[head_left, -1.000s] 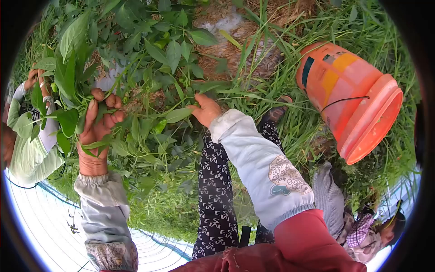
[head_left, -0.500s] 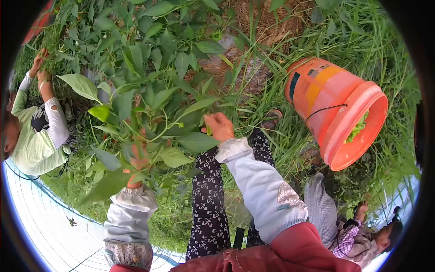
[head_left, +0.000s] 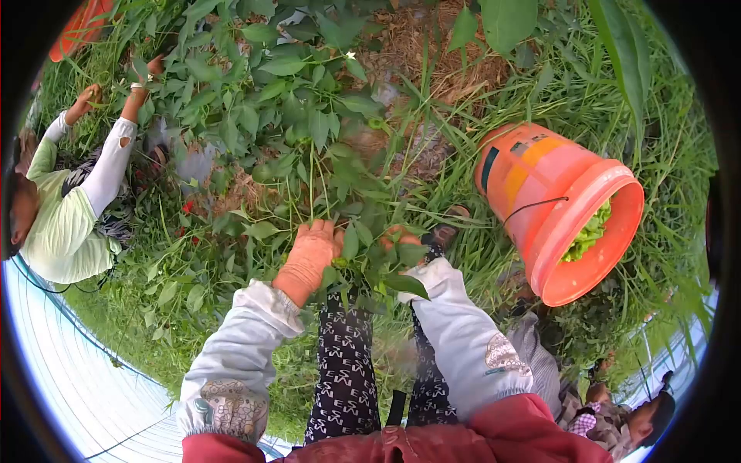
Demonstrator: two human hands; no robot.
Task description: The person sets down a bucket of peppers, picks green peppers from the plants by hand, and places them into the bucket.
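My left hand (head_left: 310,256) reaches into a leafy pepper plant (head_left: 316,181) in front of my legs. Its back faces up and its fingers curl round green stems. Just to the right, leaves partly cover my right hand (head_left: 404,238); its fingers look bent, and whatever they hold is hidden. Both forearms wear pale sleeve covers. To the right an orange bucket (head_left: 525,208) lies tilted in the grass, its mouth towards me, with light green produce (head_left: 588,233) inside, probably peppers.
At left a co-worker in a light green top (head_left: 73,224) reaches into the plants, near another orange container (head_left: 81,29). Another person (head_left: 617,413) is at lower right. Tall grass (head_left: 448,166) surrounds the bucket, and dry straw (head_left: 448,58) covers ground ahead.
My left hand has moved right and forward, out from behind the leaves, onto stems. My right hand has shifted slightly right and lower. The large branch between my hands has swung away.
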